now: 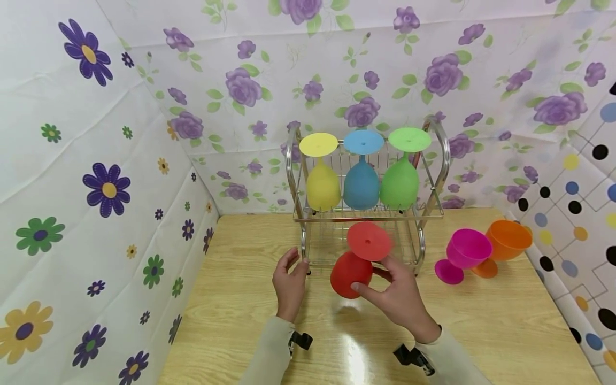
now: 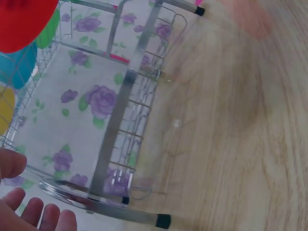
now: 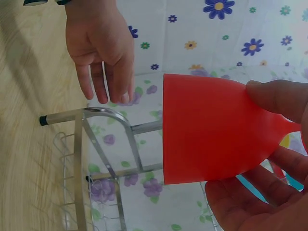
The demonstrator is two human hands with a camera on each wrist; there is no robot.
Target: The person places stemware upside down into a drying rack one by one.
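Note:
A red plastic goblet (image 1: pixel 347 275) hangs upside down in front of the rack, its round foot uppermost. My right hand (image 1: pixel 401 297) grips its bowl near the stem, thumb on one side and fingers on the other; the right wrist view shows the same red goblet (image 3: pixel 216 130) from its side. Beside the front left leg of the metal dish rack (image 1: pixel 368 218), my left hand (image 1: pixel 290 286) holds nothing, fingers loosely bent. On the rack's upper tier stand a yellow goblet (image 1: pixel 323 187), a blue goblet (image 1: pixel 361 184) and a green goblet (image 1: pixel 400 184), all upside down.
To the right of the rack, a magenta goblet (image 1: pixel 469 248) and an orange goblet (image 1: pixel 508 239) stand upright on the wooden table (image 1: pixel 240 321). Flowered cloth (image 1: pixel 240 133) covers the wall close behind the rack. Below the upper tier lies a wire lower tier (image 1: pixel 332 240).

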